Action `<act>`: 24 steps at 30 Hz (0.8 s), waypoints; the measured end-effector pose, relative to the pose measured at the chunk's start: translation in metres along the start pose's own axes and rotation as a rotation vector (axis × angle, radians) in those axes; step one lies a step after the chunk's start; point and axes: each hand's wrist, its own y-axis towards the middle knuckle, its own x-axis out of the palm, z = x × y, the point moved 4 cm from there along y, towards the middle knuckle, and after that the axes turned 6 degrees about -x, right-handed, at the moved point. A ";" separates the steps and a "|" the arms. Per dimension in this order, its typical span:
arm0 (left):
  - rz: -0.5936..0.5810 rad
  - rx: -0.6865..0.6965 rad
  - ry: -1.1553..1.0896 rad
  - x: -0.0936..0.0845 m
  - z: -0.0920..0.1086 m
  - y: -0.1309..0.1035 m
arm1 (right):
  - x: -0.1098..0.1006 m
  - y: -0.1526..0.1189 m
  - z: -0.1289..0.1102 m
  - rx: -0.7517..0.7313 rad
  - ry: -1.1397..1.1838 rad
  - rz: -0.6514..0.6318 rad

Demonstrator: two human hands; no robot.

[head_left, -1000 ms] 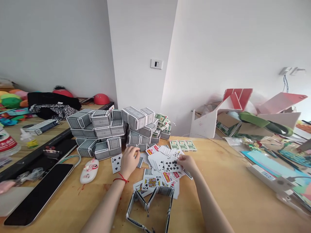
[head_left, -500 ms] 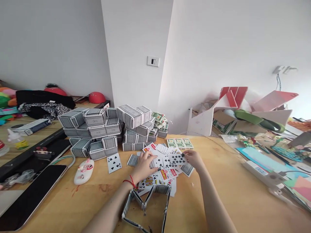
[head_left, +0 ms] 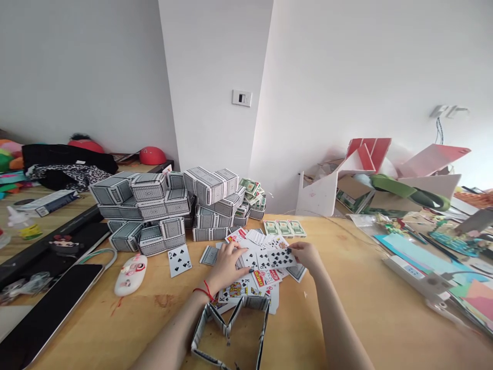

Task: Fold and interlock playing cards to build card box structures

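My right hand pinches the right end of a ten of spades playing card, whose left end meets a row of other cards. My left hand, with a red string at the wrist, is on the left part of this row; thumb and fingers grip the playing cards there. Under and around both hands lies a loose pile of cards, including a king and a red-and-white joker card. Nearer me stands a notched frame of folded cards. A five of spades lies apart on the left.
Behind the pile rise stacked blocks made of cards. Three green card packs lie behind my right hand. A white mouse and a dark tablet-like slab are left; a power strip and coloured papers are right.
The ten of spades has come down and left against the row of cards, with my right hand following. My left hand stays in place. The view has shifted slightly.
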 end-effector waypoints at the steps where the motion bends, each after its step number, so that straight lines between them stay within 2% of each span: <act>1: -0.007 0.000 0.001 0.000 0.000 0.000 | 0.002 0.001 -0.002 -0.005 -0.001 0.002; 3: -0.013 -0.002 0.002 0.000 0.000 0.000 | -0.001 0.003 -0.003 -0.008 -0.007 0.022; 8: -0.008 0.000 0.003 0.000 0.000 0.000 | -0.031 0.005 0.010 0.039 -0.054 0.131; 10: -0.005 0.002 0.003 0.000 0.000 0.000 | -0.037 0.005 0.014 0.055 -0.059 0.148; 12: -0.003 0.006 0.004 -0.001 0.001 0.000 | -0.034 0.005 0.016 0.055 -0.033 0.130; 19: -0.015 0.046 0.042 0.000 0.006 -0.002 | -0.006 0.003 0.003 0.011 0.150 0.017; 24: -0.041 0.089 0.051 -0.003 0.012 -0.002 | -0.001 0.000 -0.007 -0.011 0.237 -0.004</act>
